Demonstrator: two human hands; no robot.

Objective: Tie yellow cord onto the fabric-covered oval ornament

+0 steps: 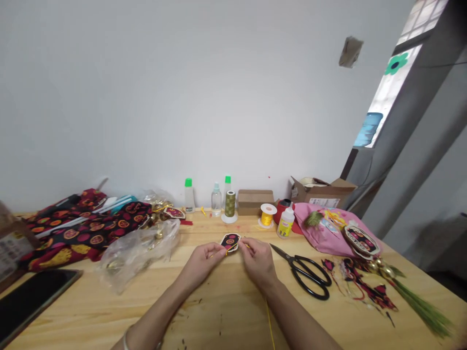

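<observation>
A small dark fabric patch with red and yellow print lies on the wooden table between my hands. My left hand has its fingers pinched together at the patch's left edge. On the patch's right side my right hand is also closed in a pinch. A thin yellow thread runs from the patch between my fingers and trails down the table toward me. Both hands seem to grip the thread at the patch.
Black scissors lie right of my right hand. Behind are a yellow thread spool, a green spool, a glue bottle, small bottles and cardboard boxes. Printed fabric and a clear plastic bag lie left, a pink bag right.
</observation>
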